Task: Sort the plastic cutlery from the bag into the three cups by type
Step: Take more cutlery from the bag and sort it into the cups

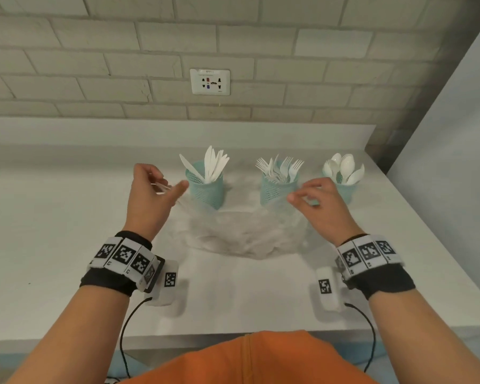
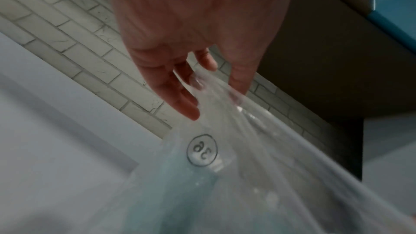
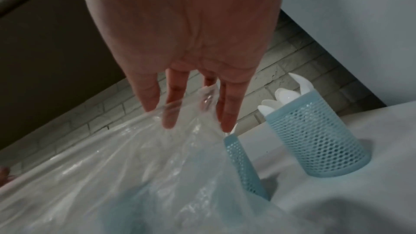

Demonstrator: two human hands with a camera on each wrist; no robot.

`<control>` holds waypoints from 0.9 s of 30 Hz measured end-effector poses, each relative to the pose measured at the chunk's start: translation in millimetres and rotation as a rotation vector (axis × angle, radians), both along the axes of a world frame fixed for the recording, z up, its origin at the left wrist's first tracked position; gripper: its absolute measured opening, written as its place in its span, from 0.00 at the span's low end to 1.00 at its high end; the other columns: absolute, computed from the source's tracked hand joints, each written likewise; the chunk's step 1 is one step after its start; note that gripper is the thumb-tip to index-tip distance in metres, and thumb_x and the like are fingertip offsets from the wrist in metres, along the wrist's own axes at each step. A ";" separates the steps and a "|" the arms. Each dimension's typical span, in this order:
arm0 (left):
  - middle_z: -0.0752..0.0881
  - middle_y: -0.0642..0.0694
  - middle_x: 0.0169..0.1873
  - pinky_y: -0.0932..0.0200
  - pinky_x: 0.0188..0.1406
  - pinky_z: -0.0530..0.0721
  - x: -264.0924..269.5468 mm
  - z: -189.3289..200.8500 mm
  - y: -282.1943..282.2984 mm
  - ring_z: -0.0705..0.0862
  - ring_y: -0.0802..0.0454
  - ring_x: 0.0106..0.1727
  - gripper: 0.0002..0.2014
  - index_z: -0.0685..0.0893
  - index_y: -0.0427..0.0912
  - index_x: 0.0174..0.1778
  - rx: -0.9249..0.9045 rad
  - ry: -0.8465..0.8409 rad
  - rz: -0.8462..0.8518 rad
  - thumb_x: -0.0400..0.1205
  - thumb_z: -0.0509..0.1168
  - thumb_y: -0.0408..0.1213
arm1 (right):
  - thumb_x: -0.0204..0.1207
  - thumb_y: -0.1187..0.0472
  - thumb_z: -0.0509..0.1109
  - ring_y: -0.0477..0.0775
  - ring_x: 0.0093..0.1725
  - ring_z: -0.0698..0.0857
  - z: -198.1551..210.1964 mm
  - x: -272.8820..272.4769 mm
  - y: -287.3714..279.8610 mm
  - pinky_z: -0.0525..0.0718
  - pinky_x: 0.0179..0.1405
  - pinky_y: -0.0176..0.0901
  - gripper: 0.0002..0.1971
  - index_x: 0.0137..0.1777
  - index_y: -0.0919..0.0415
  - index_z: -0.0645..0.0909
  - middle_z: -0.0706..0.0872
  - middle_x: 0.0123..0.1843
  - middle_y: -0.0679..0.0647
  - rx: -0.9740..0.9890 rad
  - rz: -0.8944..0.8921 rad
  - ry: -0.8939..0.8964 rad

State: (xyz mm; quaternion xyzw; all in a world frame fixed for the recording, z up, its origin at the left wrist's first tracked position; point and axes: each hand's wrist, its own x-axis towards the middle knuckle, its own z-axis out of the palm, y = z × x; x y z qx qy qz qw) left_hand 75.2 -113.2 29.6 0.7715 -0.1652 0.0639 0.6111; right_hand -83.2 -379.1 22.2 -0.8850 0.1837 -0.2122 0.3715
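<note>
Three teal mesh cups stand in a row at the back of the counter: the left cup [image 1: 205, 189] holds white knives, the middle cup [image 1: 275, 192] forks, the right cup [image 1: 347, 189] spoons. A clear plastic bag [image 1: 241, 234] hangs stretched between my hands just in front of the cups, its bottom crumpled on the counter. No cutlery shows inside it. My left hand [image 1: 169, 185] pinches the bag's left top edge [image 2: 225, 99]. My right hand [image 1: 302, 195] pinches the right top edge [image 3: 207, 95], close to the fork cup [image 3: 243, 163] and the spoon cup [image 3: 315, 140].
The white counter [image 1: 67, 217] runs along a grey brick wall with a socket [image 1: 209, 81]. A plain wall panel [image 1: 455, 162] closes off the right side, close behind the spoon cup. The counter's front edge lies just before my orange shirt.
</note>
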 end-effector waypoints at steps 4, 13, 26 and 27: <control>0.75 0.54 0.48 0.80 0.51 0.72 -10.9 -3.4 -1.5 0.76 0.66 0.53 0.12 0.82 0.53 0.34 0.234 -0.139 -0.174 0.73 0.75 0.32 | 0.80 0.61 0.66 0.51 0.51 0.75 -5.3 8.5 6.7 0.71 0.72 0.44 0.19 0.71 0.54 0.78 0.66 0.55 0.52 0.059 -0.072 0.085; 0.79 0.54 0.57 0.62 0.57 0.75 -11.0 -17.5 10.1 0.76 0.51 0.51 0.30 0.88 0.71 0.44 0.587 -0.350 -0.326 0.78 0.66 0.21 | 0.75 0.77 0.60 0.59 0.58 0.75 -15.4 10.0 12.4 0.85 0.56 0.64 0.42 0.81 0.37 0.56 0.58 0.63 0.51 0.373 -0.165 0.204; 0.72 0.43 0.64 0.51 0.52 0.85 -15.8 -64.5 -29.9 0.84 0.46 0.51 0.31 0.77 0.40 0.62 0.602 0.422 -0.117 0.70 0.74 0.57 | 0.64 0.48 0.80 0.59 0.64 0.78 -41.1 25.5 22.8 0.81 0.61 0.52 0.41 0.77 0.51 0.68 0.65 0.73 0.56 0.517 -0.220 0.574; 0.69 0.44 0.63 0.50 0.58 0.82 -15.3 -65.1 -29.2 0.81 0.46 0.56 0.32 0.78 0.42 0.61 0.766 0.360 -0.087 0.68 0.75 0.59 | 0.64 0.53 0.81 0.60 0.71 0.74 -42.8 26.3 23.4 0.78 0.66 0.51 0.42 0.78 0.52 0.67 0.61 0.75 0.57 0.429 -0.212 0.649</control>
